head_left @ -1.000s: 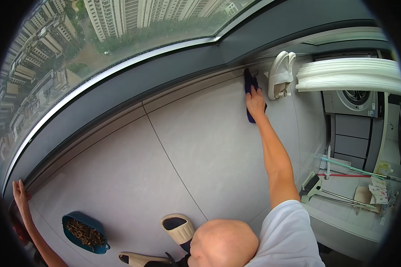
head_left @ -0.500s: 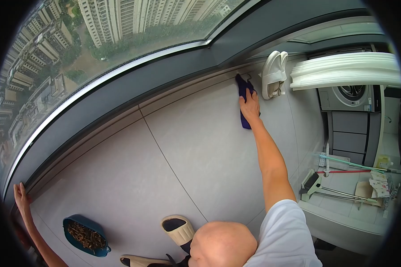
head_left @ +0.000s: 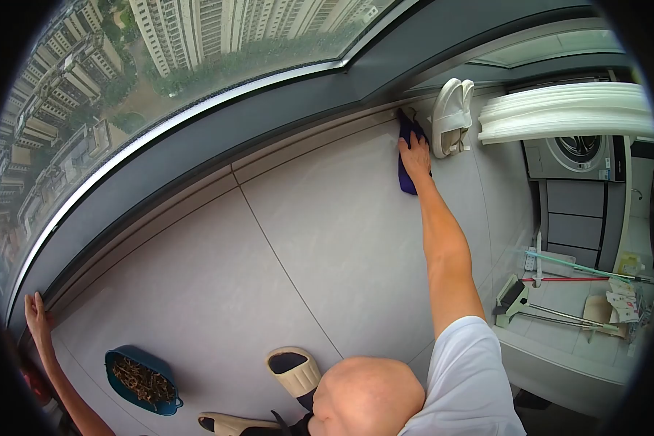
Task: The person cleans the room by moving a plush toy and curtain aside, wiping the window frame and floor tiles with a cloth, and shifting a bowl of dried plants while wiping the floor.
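Head view, right hand (head_left: 416,156) on dark blue cloth (head_left: 406,180), washer label (head_left: 604,174) unreadably small

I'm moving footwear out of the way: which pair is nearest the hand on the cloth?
The white shoes, beside the purple cloth under the right hand; the beige slippers are farther off, by the knee.

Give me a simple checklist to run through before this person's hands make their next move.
1. Right hand on the purple cloth: ok, fingers lie over it.
2. Left hand at the window frame: ok, it appears to touch the frame's near end.
3. White shoes well clear of the cloth: not ok, they stand close beside it.
4. Blue container upright: ok, brown bits inside.
5. Floor beneath the cloth clean: cannot tell, covered.
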### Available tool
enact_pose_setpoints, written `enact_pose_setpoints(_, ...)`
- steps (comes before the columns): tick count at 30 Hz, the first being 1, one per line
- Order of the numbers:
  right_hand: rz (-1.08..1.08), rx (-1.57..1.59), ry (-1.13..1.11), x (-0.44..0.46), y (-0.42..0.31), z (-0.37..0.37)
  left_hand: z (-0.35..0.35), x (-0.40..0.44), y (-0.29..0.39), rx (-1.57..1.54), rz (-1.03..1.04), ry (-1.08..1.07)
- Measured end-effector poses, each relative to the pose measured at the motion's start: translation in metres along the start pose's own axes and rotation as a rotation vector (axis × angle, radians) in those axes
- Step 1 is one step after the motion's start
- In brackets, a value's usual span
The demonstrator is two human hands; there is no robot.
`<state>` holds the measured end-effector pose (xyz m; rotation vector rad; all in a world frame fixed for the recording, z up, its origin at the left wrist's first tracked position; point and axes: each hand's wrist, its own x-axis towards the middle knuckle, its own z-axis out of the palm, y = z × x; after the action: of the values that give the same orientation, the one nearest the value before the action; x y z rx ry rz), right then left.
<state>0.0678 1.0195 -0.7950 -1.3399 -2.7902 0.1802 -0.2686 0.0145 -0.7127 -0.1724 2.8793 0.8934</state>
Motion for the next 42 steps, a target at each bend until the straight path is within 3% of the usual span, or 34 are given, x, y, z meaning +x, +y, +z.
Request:
enact_pose_setpoints(4, -0.275, 0.048, 0.019, -0.046, -0.014, -0.006, 0.005, -0.001, 0.0, -0.001, 0.039, -0.003)
enact_pose_setpoints(8, -0.379, 0.034, 0.042, -0.075, -0.001, 0.003, 0.008, -0.001, 0.002, 0.049, 0.037, 0.049)
enact_pose_setpoints(12, -0.115, -0.004, 0.113, -0.004, 0.031, 0.017, 0.004, -0.011, 0.017, 0.007, 0.006, -0.034)
enact_pose_setpoints(15, 0.002, -0.058, 0.11, 0.018, 0.0, 0.025, 0.006, -0.01, 0.025, 0.016, 0.024, -0.028)
enact_pose_setpoints(19, -0.123, -0.038, 0.171, 0.005, -0.072, 0.034, 0.014, -0.02, 0.038, -0.055, 0.01, -0.017)
enact_pose_setpoints(29, -0.359, 0.05, 0.206, -0.153, -0.264, 0.045, 0.024, -0.018, 0.041, -0.102, -0.024, 0.021)
enact_pose_setpoints(35, -0.683, 0.265, -0.097, -0.27, -0.362, 0.031, 0.028, -0.018, 0.053, -0.034, 0.005, 0.049)
enact_pose_setpoints(40, -1.047, 0.397, -0.227, -0.353, -0.361, 0.033, 0.019, -0.032, 0.073, -0.006, 0.015, -0.038)
enact_pose_setpoints(42, -1.033, 0.298, -0.204, -0.355, -0.337, 0.026, 0.011, -0.046, 0.082, -0.004, -0.007, -0.115)
